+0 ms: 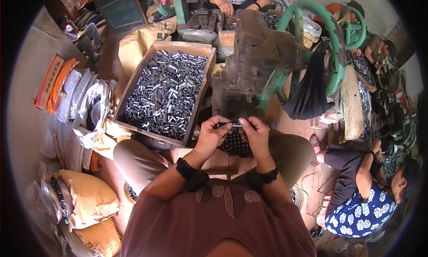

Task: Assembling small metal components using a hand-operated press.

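Note:
Between my two hands, just in front of the press, is a small shiny metal tube (236, 125). The thumb and fingers of my left hand (213, 134) pinch its left end. At its right end, my right hand (255, 134) grips it between thumb and forefinger. Beyond them stands a dark, worn metal press (261, 43) with a green handwheel (336, 47). To the left, a wooden box (119, 116) is filled with loose metal tubes (167, 90) of similar look. A dark spotted cloth (236, 145) lies below my hands.
A black cloth (307, 90) hangs beside the handwheel. Sacks (91, 199) and wrapped bundles (71, 90) line the left wall. A person in a blue flowered shirt (361, 212) sits at right. Across the press, another person's hands (227, 7) work near a further box.

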A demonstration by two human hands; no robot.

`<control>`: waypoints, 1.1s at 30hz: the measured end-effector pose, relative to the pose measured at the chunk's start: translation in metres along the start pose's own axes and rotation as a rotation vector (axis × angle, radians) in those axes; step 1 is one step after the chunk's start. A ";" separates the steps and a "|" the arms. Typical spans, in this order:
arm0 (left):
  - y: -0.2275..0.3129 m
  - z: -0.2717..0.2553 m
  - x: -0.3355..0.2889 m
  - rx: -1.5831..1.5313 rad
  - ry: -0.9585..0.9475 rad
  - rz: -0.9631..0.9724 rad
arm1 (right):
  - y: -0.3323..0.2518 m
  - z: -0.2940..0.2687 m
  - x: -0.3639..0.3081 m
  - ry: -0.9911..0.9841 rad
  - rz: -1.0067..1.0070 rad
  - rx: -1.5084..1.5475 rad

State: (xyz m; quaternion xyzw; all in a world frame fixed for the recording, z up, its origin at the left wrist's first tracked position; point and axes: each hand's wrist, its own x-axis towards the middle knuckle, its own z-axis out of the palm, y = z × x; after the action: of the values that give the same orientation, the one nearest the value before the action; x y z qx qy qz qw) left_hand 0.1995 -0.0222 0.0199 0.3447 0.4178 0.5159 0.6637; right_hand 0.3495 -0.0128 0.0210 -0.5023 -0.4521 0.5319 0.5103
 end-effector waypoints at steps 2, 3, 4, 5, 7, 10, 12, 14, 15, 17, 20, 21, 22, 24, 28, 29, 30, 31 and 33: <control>0.001 -0.006 0.001 -0.140 -0.026 -0.119 | -0.001 0.004 0.000 -0.021 -0.156 -0.147; 0.002 -0.006 0.001 -0.147 -0.026 -0.115 | -0.001 0.004 0.001 -0.025 -0.158 -0.154; 0.003 -0.005 0.000 -0.066 -0.042 -0.059 | 0.000 0.002 0.002 -0.048 -0.086 -0.079; 0.005 -0.007 0.000 0.018 -0.052 -0.001 | 0.001 0.002 0.004 -0.074 -0.014 0.000; 0.011 -0.015 0.000 -0.151 -0.218 -0.106 | 0.002 -0.005 0.010 -0.188 0.090 0.121; 0.004 -0.022 0.006 -0.368 -0.309 -0.251 | 0.001 0.001 0.009 -0.293 0.216 0.198; -0.002 -0.025 0.014 -0.470 -0.325 -0.306 | 0.004 0.007 0.010 -0.206 0.082 0.027; -0.005 -0.028 0.024 -0.315 -0.284 -0.277 | -0.001 0.002 0.010 -0.180 0.063 -0.070; -0.007 -0.031 0.030 -0.325 -0.276 -0.265 | -0.007 -0.002 0.009 -0.093 -0.146 -0.352; -0.009 -0.038 0.046 -0.166 -0.069 -0.235 | -0.037 -0.010 -0.003 0.146 -0.499 -0.674; -0.006 -0.057 0.076 -0.112 0.199 -0.202 | -0.088 -0.044 -0.015 0.697 -1.152 -0.739; -0.008 -0.060 0.087 -0.128 0.205 -0.195 | -0.101 -0.048 -0.012 0.841 -1.139 -0.750; -0.010 -0.064 0.097 -0.142 0.256 -0.159 | -0.109 -0.049 -0.007 0.983 -1.122 -0.757; -0.015 -0.066 0.114 -0.167 0.307 -0.127 | -0.105 -0.055 0.015 0.875 -0.992 -0.630; -0.016 -0.059 0.130 -0.265 0.264 -0.126 | -0.078 -0.083 0.039 0.680 -0.731 -0.221; -0.017 -0.059 0.133 -0.243 0.237 -0.136 | -0.080 -0.082 0.041 0.676 -0.730 -0.225; -0.019 -0.059 0.135 -0.221 0.208 -0.146 | -0.083 -0.082 0.041 0.693 -0.726 -0.268; -0.020 -0.058 0.136 -0.223 0.209 -0.148 | -0.088 -0.081 0.042 0.711 -0.720 -0.311; -0.024 -0.058 0.138 -0.188 0.218 -0.139 | -0.109 -0.080 0.041 0.686 -0.706 -0.355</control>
State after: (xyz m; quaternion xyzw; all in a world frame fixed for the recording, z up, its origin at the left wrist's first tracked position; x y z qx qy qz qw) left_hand 0.1726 0.1079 -0.0524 0.1935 0.4602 0.5400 0.6777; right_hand 0.4398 0.0328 0.1197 -0.5432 -0.4842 0.0476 0.6843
